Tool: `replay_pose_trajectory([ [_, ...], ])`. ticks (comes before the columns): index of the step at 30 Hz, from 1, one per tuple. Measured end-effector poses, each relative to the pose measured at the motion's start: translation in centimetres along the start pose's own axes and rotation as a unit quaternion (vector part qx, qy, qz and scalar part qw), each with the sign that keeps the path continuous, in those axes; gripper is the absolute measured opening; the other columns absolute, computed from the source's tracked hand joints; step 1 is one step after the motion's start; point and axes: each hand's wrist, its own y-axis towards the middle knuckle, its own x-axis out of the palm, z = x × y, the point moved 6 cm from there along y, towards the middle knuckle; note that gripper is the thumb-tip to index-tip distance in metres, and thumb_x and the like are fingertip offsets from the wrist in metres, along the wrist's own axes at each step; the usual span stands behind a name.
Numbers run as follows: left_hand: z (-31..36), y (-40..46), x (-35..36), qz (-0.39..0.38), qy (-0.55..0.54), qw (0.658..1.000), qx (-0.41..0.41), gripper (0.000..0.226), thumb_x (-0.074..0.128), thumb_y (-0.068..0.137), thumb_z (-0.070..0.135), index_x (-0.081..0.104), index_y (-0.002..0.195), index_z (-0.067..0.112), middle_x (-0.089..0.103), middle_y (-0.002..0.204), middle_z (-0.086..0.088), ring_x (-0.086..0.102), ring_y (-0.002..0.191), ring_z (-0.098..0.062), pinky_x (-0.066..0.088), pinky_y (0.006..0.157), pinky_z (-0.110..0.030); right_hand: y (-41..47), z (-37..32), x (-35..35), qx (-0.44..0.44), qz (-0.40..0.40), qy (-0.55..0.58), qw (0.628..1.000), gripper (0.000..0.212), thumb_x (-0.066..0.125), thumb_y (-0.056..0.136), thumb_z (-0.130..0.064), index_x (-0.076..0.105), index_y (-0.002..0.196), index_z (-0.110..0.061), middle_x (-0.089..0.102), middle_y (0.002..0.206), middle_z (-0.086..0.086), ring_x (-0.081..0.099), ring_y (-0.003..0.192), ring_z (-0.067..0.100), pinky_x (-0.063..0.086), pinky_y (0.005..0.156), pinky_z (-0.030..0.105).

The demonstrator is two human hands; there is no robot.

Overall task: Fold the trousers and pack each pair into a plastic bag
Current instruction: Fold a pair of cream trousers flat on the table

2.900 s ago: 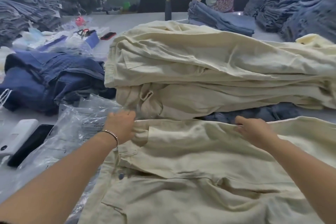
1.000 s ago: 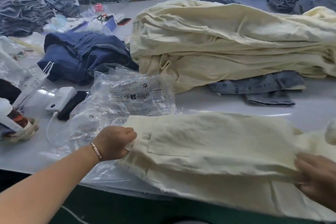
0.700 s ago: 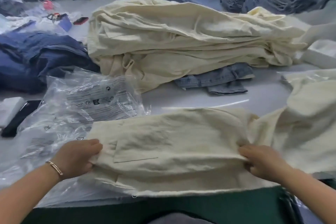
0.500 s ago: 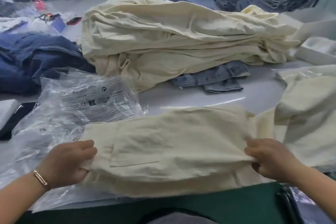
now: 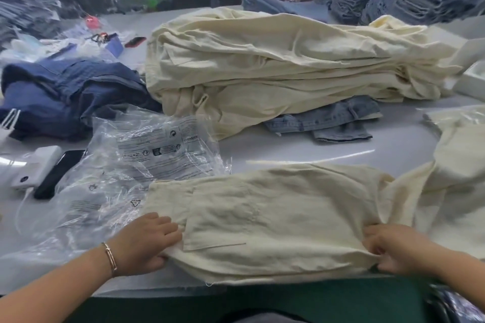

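A pair of cream trousers (image 5: 275, 220) lies folded along the lower middle of the frame, at the near edge of the grey table (image 5: 301, 149), its loose legs trailing off to the right. The left hand (image 5: 143, 242) grips the fold's left edge, fingers curled onto the cloth; a bracelet (image 5: 110, 258) circles that wrist. The right hand (image 5: 391, 250) pinches the right edge, fingers curled, though the thumb seems tucked under the fabric. Crumpled clear plastic bags (image 5: 147, 162) lie at centre left, partly under the trousers' left end. Behind, in the upper middle, sits a heap of cream trousers (image 5: 275, 65), over a pair of jeans (image 5: 333, 120).
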Motion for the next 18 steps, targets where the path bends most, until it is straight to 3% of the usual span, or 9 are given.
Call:
replay_pose_trajectory([
  [2, -1.0, 0.8, -0.8, 0.003, 0.009, 1.000, -0.015, 0.045, 0.077, 0.038, 0.037, 0.061, 0.078, 0.027, 0.058, 0.072, 0.012, 0.057, 0.062, -0.011, 0.045, 0.055, -0.020, 1.0, 0.6, 0.4, 0.012, -0.041, -0.005, 0.999, 0.029, 0.052, 0.072, -0.046, 0.056, 0.083, -0.019, 0.054, 0.103, -0.012, 0.055, 0.099, 0.009, 0.042, 0.075, 0.024],
  [4, -2.6, 1.9, -1.9, 0.024, 0.030, 0.998, -0.048, 0.047, 0.082, 0.032, 0.025, 0.065, 0.076, 0.022, 0.059, 0.066, 0.009, 0.058, 0.058, -0.014, 0.046, 0.052, -0.019, 2.6, 0.9, -0.3, 0.012, -0.039, -0.027, 0.999, 0.025, 0.051, 0.075, -0.042, 0.059, 0.089, -0.023, 0.052, 0.112, -0.010, 0.052, 0.108, 0.010, 0.042, 0.084, 0.024],
  [6, -4.7, 2.9, -3.4, 0.065, 0.041, 0.992, -0.095, 0.046, 0.083, 0.031, 0.010, 0.066, 0.073, 0.017, 0.058, 0.061, 0.004, 0.057, 0.052, -0.018, 0.045, 0.048, -0.021, 4.6, 1.8, -1.4, 0.021, -0.030, -0.070, 0.997, 0.030, 0.053, 0.079, -0.037, 0.058, 0.107, -0.028, 0.047, 0.123, -0.007, 0.046, 0.119, 0.014, 0.037, 0.093, 0.024],
  [8, -6.7, 3.6, -4.6, 0.095, 0.052, 0.985, -0.136, 0.040, 0.081, 0.040, -0.001, 0.067, 0.075, 0.012, 0.058, 0.059, 0.000, 0.055, 0.049, -0.020, 0.044, 0.045, -0.024, 6.9, 2.8, -3.4, 0.068, 0.003, -0.091, 0.994, 0.040, 0.056, 0.084, -0.033, 0.050, 0.123, -0.027, 0.041, 0.129, -0.003, 0.043, 0.123, 0.016, 0.036, 0.092, 0.025],
  [10, -8.1, 3.8, -4.8, 0.102, 0.075, 0.979, -0.162, 0.035, 0.077, 0.045, -0.006, 0.067, 0.075, 0.011, 0.057, 0.059, -0.002, 0.054, 0.049, -0.021, 0.043, 0.046, -0.027, 9.0, 3.6, -5.4, 0.133, 0.049, -0.093, 0.986, 0.043, 0.055, 0.088, -0.028, 0.045, 0.129, -0.026, 0.037, 0.132, 0.001, 0.043, 0.124, 0.019, 0.039, 0.085, 0.026],
  [12, -8.7, 3.4, -4.3, 0.100, 0.086, 0.975, -0.180, 0.033, 0.078, 0.047, -0.005, 0.066, 0.073, 0.011, 0.056, 0.059, -0.003, 0.052, 0.050, -0.021, 0.042, 0.047, -0.028, 10.7, 3.4, -6.3, 0.172, 0.076, -0.090, 0.978, 0.043, 0.054, 0.089, -0.025, 0.044, 0.131, -0.025, 0.034, 0.135, 0.003, 0.040, 0.127, 0.022, 0.043, 0.087, 0.031],
  [16, -7.7, 2.3, 0.3, 0.017, 0.059, 0.978, -0.197, 0.050, 0.083, 0.037, 0.002, 0.070, 0.084, 0.011, 0.062, 0.069, -0.003, 0.059, 0.058, -0.024, 0.046, 0.049, -0.026, 11.4, 2.8, -5.6, 0.224, 0.063, -0.108, 0.966, 0.045, 0.054, 0.089, -0.028, 0.042, 0.133, -0.022, 0.035, 0.138, 0.006, 0.045, 0.124, 0.026, 0.046, 0.087, 0.034],
  [18, -7.6, 2.0, 3.2, -0.095, 0.009, 0.967, -0.236, 0.046, 0.072, 0.063, 0.014, 0.061, 0.108, 0.018, 0.063, 0.101, 0.000, 0.059, 0.091, -0.023, 0.047, 0.070, -0.029, 10.4, 3.4, -5.2, 0.258, 0.076, -0.108, 0.957, 0.045, 0.052, 0.091, -0.029, 0.040, 0.134, -0.025, 0.043, 0.136, 0.003, 0.053, 0.116, 0.023, 0.044, 0.086, 0.034],
])
